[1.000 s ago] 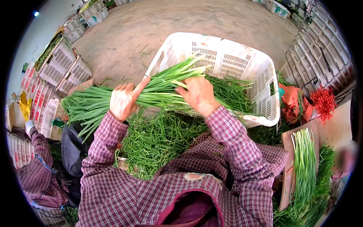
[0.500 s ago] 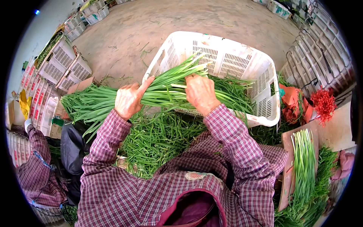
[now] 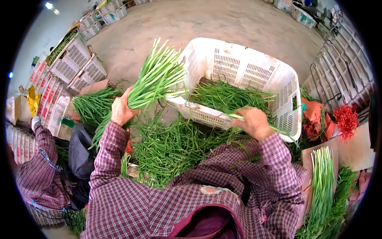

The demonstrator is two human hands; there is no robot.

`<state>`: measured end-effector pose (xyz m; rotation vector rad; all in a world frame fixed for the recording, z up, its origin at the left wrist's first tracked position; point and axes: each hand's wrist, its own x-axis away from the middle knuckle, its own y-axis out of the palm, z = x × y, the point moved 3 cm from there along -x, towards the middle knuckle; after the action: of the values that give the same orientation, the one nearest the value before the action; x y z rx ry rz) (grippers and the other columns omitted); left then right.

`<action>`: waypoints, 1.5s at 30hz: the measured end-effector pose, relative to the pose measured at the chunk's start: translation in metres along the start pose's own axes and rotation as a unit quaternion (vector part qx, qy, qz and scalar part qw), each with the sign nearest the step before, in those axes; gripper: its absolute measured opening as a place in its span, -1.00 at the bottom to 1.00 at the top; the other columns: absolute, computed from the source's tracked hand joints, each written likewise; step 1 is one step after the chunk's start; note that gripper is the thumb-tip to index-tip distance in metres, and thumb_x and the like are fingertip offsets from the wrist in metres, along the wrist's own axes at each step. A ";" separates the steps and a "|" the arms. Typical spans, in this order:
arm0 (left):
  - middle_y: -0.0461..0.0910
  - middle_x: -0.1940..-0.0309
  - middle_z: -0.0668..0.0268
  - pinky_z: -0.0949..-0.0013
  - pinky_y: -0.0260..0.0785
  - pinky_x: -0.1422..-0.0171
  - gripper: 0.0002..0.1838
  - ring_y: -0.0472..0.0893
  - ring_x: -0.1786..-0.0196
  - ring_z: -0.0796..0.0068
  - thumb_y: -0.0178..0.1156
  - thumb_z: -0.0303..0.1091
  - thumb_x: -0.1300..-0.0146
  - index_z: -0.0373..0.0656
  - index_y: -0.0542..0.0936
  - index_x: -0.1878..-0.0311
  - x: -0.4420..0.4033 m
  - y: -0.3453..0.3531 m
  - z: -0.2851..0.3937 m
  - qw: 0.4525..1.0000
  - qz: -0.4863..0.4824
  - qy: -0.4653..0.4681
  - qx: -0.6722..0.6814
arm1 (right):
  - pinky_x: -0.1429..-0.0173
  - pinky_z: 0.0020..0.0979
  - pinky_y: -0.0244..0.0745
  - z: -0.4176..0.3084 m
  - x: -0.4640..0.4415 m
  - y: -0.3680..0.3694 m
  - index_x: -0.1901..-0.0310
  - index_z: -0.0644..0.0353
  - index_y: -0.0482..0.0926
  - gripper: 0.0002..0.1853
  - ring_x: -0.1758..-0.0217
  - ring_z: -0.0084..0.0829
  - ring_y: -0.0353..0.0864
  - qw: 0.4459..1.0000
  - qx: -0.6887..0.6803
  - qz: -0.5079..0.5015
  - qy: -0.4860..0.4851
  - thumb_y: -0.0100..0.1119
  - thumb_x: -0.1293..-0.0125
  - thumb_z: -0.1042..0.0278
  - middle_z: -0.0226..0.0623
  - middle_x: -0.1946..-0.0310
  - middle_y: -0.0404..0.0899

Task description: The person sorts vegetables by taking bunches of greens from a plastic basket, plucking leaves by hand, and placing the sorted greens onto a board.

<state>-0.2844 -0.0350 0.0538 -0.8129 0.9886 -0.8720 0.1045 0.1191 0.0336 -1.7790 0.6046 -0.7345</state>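
Note:
My left hand (image 3: 122,108) is closed round a thick bunch of garlic chives (image 3: 156,77), its pale cut ends pointing up and away and its green leaves hanging down to the left. Over the near wall of a white plastic crate (image 3: 254,65), my right hand (image 3: 255,122) pinches a few loose chive stalks (image 3: 236,116), their leaf ends trailing toward the wrist. More loose green chives (image 3: 230,95) lie inside the crate. A heap of loose leaves (image 3: 171,149) covers the space before my lap.
At right, a neat row of chives (image 3: 321,175) lies on a board, near a cluster of red ties (image 3: 345,121). Stacked white crates (image 3: 71,55) stand at left, beside a black bag (image 3: 82,149). Another person's checked sleeve (image 3: 44,147) shows at the left edge.
My hands have moved apart. The left has tilted the bunch upright on the left; the right has come away from it, down and right, with a few stalks.

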 end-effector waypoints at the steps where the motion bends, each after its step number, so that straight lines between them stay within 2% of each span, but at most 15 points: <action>1: 0.67 0.32 0.16 0.25 0.50 0.10 -0.23 0.66 0.23 0.11 0.39 -0.39 0.24 0.01 0.42 -0.20 -0.002 0.002 0.005 0.999 0.000 0.012 0.035 | 0.15 -0.31 0.56 -0.015 0.002 -0.008 0.04 0.08 0.61 -0.59 0.36 -0.38 0.56 0.998 0.014 0.043 -0.051 0.15 -0.25 -0.05 -0.27 0.26 0.57; 6: 0.67 0.23 0.23 0.28 0.49 0.05 -0.26 0.66 0.15 0.15 0.40 -0.42 0.24 -0.03 0.44 -0.16 -0.007 0.020 0.022 0.987 -0.026 0.021 0.158 | 0.30 -0.26 0.43 -0.047 -0.018 -0.033 0.24 0.18 0.61 -0.61 0.41 -0.29 0.58 0.923 -0.252 0.273 -0.103 0.17 -0.24 -0.04 -0.25 0.45 0.60; 10: 0.67 0.24 0.22 0.30 0.50 0.07 -0.27 0.66 0.15 0.15 0.39 -0.43 0.24 -0.04 0.44 -0.15 -0.004 0.014 0.052 0.986 -0.054 0.020 0.156 | 0.31 -0.29 0.43 -0.075 -0.030 -0.037 0.30 0.16 0.61 -0.62 0.43 -0.29 0.57 0.923 -0.249 0.284 -0.072 0.21 -0.21 -0.05 -0.24 0.48 0.59; 14: 0.66 0.29 0.15 0.29 0.50 0.09 -0.27 0.66 0.19 0.10 0.40 -0.46 0.26 -0.07 0.45 -0.14 -0.003 0.018 0.055 0.985 -0.078 0.035 0.147 | 0.41 -0.33 0.47 -0.083 -0.031 -0.040 0.33 0.15 0.67 -0.61 0.58 -0.41 0.55 0.876 -0.203 0.422 -0.112 0.23 -0.21 -0.07 -0.28 0.53 0.65; 15: 0.66 0.29 0.16 0.29 0.49 0.09 -0.27 0.66 0.18 0.11 0.39 -0.46 0.26 -0.07 0.45 -0.14 -0.003 0.018 0.054 0.985 -0.077 0.040 0.147 | 0.36 -0.32 0.53 -0.081 -0.026 -0.048 0.29 0.14 0.69 -0.65 0.57 -0.40 0.56 0.919 -0.193 0.340 -0.042 0.20 -0.25 -0.01 -0.26 0.50 0.66; 16: 0.66 0.28 0.16 0.29 0.49 0.09 -0.27 0.66 0.18 0.11 0.39 -0.46 0.26 -0.07 0.45 -0.15 -0.002 0.017 0.051 0.985 -0.076 0.044 0.148 | 0.35 -0.32 0.54 -0.061 -0.036 -0.038 0.24 0.14 0.69 -0.67 0.59 -0.40 0.55 0.909 -0.135 0.394 -0.028 0.20 -0.26 0.02 -0.28 0.51 0.66; 18: 0.66 0.28 0.16 0.28 0.49 0.09 -0.26 0.66 0.18 0.13 0.39 -0.46 0.25 -0.08 0.44 -0.16 0.001 0.014 0.048 0.985 -0.075 0.041 0.149 | 0.40 -0.30 0.50 -0.029 -0.035 -0.028 0.19 0.09 0.68 -0.71 0.54 -0.44 0.57 0.930 -0.128 0.345 -0.013 0.20 -0.25 0.06 -0.32 0.51 0.63; 20: 0.68 0.28 0.21 0.39 0.48 0.06 -0.34 0.70 0.18 0.36 0.32 -0.57 0.24 -0.17 0.49 -0.10 0.003 0.010 0.049 0.989 -0.062 0.036 0.126 | 0.36 -0.28 0.51 -0.032 -0.025 -0.045 0.19 0.10 0.68 -0.67 0.50 -0.43 0.57 0.930 -0.140 0.339 -0.039 0.19 -0.25 0.01 -0.31 0.48 0.62; 24: 0.66 0.30 0.15 0.27 0.48 0.12 -0.25 0.66 0.23 0.12 0.37 -0.43 0.24 -0.07 0.43 -0.18 0.004 0.014 0.047 0.994 -0.065 0.060 0.070 | 0.24 -0.21 0.51 -0.059 -0.022 -0.074 0.15 0.13 0.67 -0.57 0.36 -0.36 0.60 0.943 -0.170 0.278 -0.065 0.17 -0.22 -0.10 -0.23 0.35 0.62; 28: 0.66 0.31 0.14 0.25 0.48 0.13 -0.23 0.65 0.25 0.09 0.38 -0.43 0.26 -0.05 0.42 -0.19 0.002 0.013 0.058 0.994 -0.090 0.045 0.046 | 0.16 -0.29 0.54 -0.078 -0.046 -0.068 0.11 0.20 0.65 -0.53 0.33 -0.27 0.64 0.956 -0.091 0.267 -0.084 0.28 -0.12 -0.05 -0.15 0.21 0.67; 33: 0.64 0.35 0.11 0.23 0.47 0.15 -0.23 0.64 0.25 0.04 0.37 -0.44 0.28 -0.02 0.43 -0.18 0.002 0.014 0.058 0.990 -0.077 0.086 0.082 | 0.33 -0.20 0.53 -0.079 -0.047 -0.054 0.27 0.25 0.63 -0.77 0.42 -0.21 0.62 0.910 -0.052 0.379 -0.160 0.28 -0.01 0.38 -0.20 0.30 0.56; 36: 0.63 0.34 0.09 0.23 0.47 0.16 -0.24 0.63 0.23 0.03 0.36 -0.45 0.28 -0.03 0.44 -0.17 0.002 0.016 0.062 0.989 -0.099 0.073 0.083 | 0.33 -0.25 0.55 -0.075 -0.049 -0.049 0.18 0.26 0.57 -0.68 0.38 -0.17 0.61 0.925 -0.035 0.363 -0.110 0.30 0.02 0.38 -0.21 0.22 0.56; 38: 0.63 0.33 0.08 0.23 0.48 0.16 -0.25 0.62 0.22 0.02 0.36 -0.44 0.28 -0.03 0.44 -0.16 0.002 0.017 0.061 0.988 -0.100 0.072 0.092 | 0.39 -0.30 0.55 -0.070 -0.048 -0.048 0.14 0.22 0.57 -0.68 0.44 -0.27 0.60 0.914 -0.003 0.392 -0.102 0.26 -0.01 0.39 -0.30 0.20 0.55; 41: 0.64 0.28 0.09 0.25 0.49 0.11 -0.26 0.64 0.20 0.04 0.36 -0.48 0.28 -0.08 0.45 -0.15 0.004 0.016 0.055 0.986 -0.113 0.079 0.096 | 0.44 -0.40 0.55 -0.043 -0.053 -0.049 0.15 0.14 0.59 -0.79 0.48 -0.48 0.54 0.958 0.038 0.278 0.053 0.17 -0.17 0.34 -0.38 0.23 0.55; 45: 0.67 0.21 0.23 0.39 0.44 -0.04 -0.21 0.64 0.15 0.43 0.37 -0.58 0.30 -0.19 0.43 -0.19 0.013 0.015 0.017 0.970 -0.127 0.033 0.203 | 0.60 -0.51 0.40 0.014 -0.041 -0.041 0.15 0.16 0.61 -0.80 0.58 -0.60 0.44 0.926 0.091 0.365 0.040 0.15 -0.26 0.30 -0.40 0.48 0.49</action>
<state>-0.2617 -0.0371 0.0415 -0.5661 0.7354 -1.2797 0.0890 0.1695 0.0618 -1.2151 1.1297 -0.3240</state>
